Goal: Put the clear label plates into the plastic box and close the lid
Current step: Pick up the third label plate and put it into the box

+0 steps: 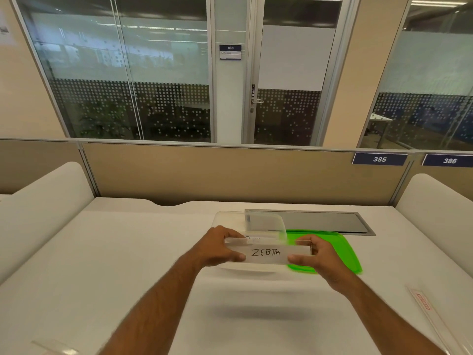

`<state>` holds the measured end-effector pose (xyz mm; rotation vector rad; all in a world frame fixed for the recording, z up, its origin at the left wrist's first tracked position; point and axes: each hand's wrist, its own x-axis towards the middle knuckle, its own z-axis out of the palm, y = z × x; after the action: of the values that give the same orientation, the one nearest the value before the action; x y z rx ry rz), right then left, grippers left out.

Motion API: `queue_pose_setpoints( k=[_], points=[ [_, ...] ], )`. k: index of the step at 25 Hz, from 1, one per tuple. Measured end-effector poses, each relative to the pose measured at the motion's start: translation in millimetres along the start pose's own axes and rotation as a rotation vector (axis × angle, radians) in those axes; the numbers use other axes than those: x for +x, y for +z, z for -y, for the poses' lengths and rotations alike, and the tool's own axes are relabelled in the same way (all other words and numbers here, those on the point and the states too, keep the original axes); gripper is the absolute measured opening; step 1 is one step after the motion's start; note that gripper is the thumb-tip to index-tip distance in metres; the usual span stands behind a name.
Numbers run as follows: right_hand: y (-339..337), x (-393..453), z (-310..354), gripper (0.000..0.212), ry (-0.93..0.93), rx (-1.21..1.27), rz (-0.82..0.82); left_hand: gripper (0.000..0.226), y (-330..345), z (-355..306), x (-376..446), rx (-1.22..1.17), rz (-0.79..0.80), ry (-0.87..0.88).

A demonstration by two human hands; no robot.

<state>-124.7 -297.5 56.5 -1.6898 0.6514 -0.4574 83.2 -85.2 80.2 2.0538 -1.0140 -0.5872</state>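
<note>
A clear label plate [267, 252] with "ZEBRA" handwritten on it is held level above the white desk. My left hand [220, 245] pinches its left end and my right hand [313, 254] pinches its right end. Just behind and below the plate stands the clear plastic box [256, 221], open at the top, with what looks like another plate lying inside. The green lid [340, 249] lies flat on the desk to the right of the box, partly hidden by my right hand.
Another clear plate with red lettering [425, 303] lies at the desk's right edge, and one more clear plate [55, 348] at the bottom left. A grey cable hatch [320, 221] sits behind the lid. A beige partition [230, 172] closes off the far side.
</note>
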Motion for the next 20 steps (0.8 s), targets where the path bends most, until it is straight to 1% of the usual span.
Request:
queue_pose_setpoints(
  k=[3,6,8,13,16,20],
  points=[
    [2.4,27.2,11.3,0.06,-0.114,-0.45,0.005,0.054,-13.2,-0.2,20.4,0.12,-0.038,0.024],
    [6.9,52.9,20.4,0.068,-0.231,-0.793,0.06,0.056,-21.4,2.2,40.7,0.285,-0.061,0.051],
    [10.2,71.0,24.8,0.069,-0.281,-0.982,0.098,0.056,-23.9,5.8,53.4,0.375,-0.052,0.059],
    [23.2,107.5,35.9,0.064,-0.24,-1.239,0.204,0.056,-29.7,17.7,82.3,0.564,-0.023,0.041],
    [35.4,119.9,36.9,0.063,-0.208,-1.35,0.278,0.057,-28.5,25.6,91.7,0.696,0.062,0.028],
    [47.7,129.2,29.9,0.055,-0.187,-1.465,0.41,0.058,-17.9,31.2,99.5,0.782,0.163,0.019]
  ],
)
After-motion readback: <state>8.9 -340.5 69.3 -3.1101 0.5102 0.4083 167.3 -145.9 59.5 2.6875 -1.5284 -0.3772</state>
